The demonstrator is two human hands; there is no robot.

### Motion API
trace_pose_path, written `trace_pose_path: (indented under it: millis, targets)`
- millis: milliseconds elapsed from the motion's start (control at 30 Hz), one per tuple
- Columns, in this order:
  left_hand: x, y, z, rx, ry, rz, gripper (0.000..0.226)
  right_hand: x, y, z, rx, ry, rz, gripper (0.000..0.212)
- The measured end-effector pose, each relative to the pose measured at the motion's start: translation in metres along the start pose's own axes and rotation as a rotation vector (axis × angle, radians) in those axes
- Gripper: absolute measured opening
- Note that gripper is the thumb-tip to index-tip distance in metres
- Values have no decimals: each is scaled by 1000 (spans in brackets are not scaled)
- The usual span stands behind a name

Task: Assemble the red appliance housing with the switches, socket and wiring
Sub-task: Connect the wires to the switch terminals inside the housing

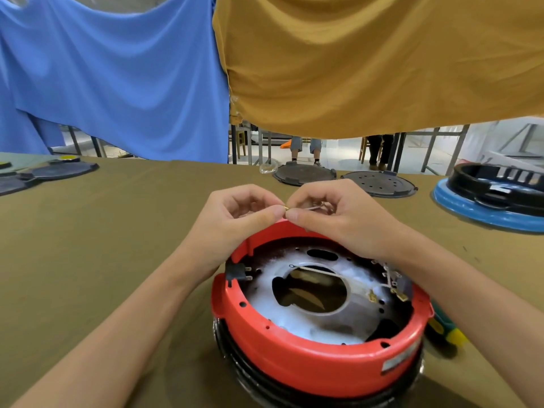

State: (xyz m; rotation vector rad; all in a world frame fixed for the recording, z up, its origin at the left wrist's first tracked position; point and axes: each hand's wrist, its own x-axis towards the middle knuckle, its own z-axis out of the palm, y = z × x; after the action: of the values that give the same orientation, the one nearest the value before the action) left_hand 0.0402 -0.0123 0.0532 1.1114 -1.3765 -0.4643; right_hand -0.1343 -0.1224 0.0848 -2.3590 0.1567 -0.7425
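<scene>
The red appliance housing [309, 357] sits upside down at the lower centre of the frame on an olive table cloth [103, 231], with a black socket [237, 272] on its inner left wall and switch terminals [394, 285] at its right. Just above its far rim, the left hand [235, 219] and right hand [329, 213] meet fingertip to fingertip. Both have fingers curled, pinching a thin pale wire [309, 208] with a brass tip [286, 207].
</scene>
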Motion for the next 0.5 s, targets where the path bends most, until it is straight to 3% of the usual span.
trace_pose_path:
  millis: [267, 333, 400, 500]
  targets:
    - [8, -10, 5, -95, 55, -436, 33, 3, -15, -10, -149, -100, 41, 11]
    - [6, -10, 3, 5, 26, -482, 24, 4, -22, -5, -177, -224, 67, 9]
    - [5, -11, 1, 65, -18, -484, 29, 4, -28, 4, -242, -343, 99, 6]
    - [5, -10, 0, 9, -117, -443, 31, 4, -34, 13, -309, -427, 131, 4]
